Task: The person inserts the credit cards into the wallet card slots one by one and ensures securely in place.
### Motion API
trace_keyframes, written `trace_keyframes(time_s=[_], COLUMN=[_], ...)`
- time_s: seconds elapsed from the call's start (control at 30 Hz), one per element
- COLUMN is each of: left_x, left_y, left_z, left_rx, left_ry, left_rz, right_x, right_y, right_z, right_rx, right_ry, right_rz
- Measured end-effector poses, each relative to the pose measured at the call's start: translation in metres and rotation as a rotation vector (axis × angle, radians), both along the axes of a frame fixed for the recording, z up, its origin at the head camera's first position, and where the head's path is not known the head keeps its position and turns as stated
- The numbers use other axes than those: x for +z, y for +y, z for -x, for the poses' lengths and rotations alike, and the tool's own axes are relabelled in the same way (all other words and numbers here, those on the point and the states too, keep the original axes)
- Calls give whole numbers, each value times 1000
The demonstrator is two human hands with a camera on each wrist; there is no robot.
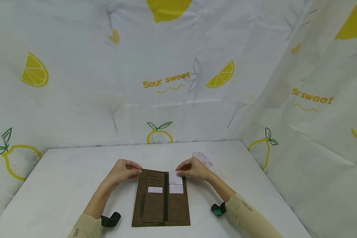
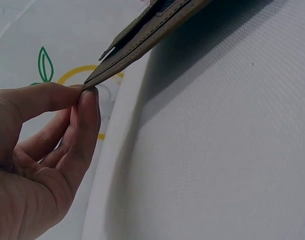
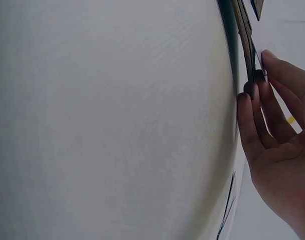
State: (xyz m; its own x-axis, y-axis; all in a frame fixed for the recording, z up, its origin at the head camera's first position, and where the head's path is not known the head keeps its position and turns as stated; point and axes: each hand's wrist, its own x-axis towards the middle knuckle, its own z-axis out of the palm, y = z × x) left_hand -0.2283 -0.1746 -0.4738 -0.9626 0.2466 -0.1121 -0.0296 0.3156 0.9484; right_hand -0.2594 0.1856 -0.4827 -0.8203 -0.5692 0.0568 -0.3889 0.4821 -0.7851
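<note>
A brown long wallet [image 1: 153,208] lies unfolded on the white table, with card slots and a dark band down its middle. My left hand [image 1: 123,171] pinches the wallet's far left corner between thumb and finger; the left wrist view shows that corner raised off the table. With my right hand [image 1: 193,168] I pinch a white card [image 1: 175,178] at the top of the wallet's right side. Just below it, another white card [image 1: 176,189] shows in the right side. A third card [image 1: 155,189] sticks out of a slot on the left side.
A pink-patterned card [image 1: 203,159] lies on the table [image 1: 241,185] beyond my right hand. A white curtain [image 1: 92,82] with lemon prints hangs behind and to the right. Black wrist devices [image 1: 111,219] are worn on both forearms.
</note>
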Motion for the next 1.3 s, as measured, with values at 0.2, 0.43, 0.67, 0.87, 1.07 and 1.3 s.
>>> trace_keyframes(time_s=[0.2,0.43,0.67,0.87,1.07,1.3], left_x=[0,1,1,1,1,0], left_y=[-1,-3,-3,-3,-3,-3], left_z=[0,-1,-1,-1,-1,0], left_rx=[9,16,12,9,6,7], left_ry=[0,-13,-11,-11,-9,5], left_rz=[5,-14,-11,-9,-2,26], right_x=[-1,-2,-2,1,3,3], right_y=[1,0,1,1,0,-1], right_z=[-2,-2,-3,-4,-6,-6], right_rx=[37,78,103,108,129,153], right_ry=[4,13,7,-12,-24,-15], right_rz=[11,22,6,-63,-77,-79])
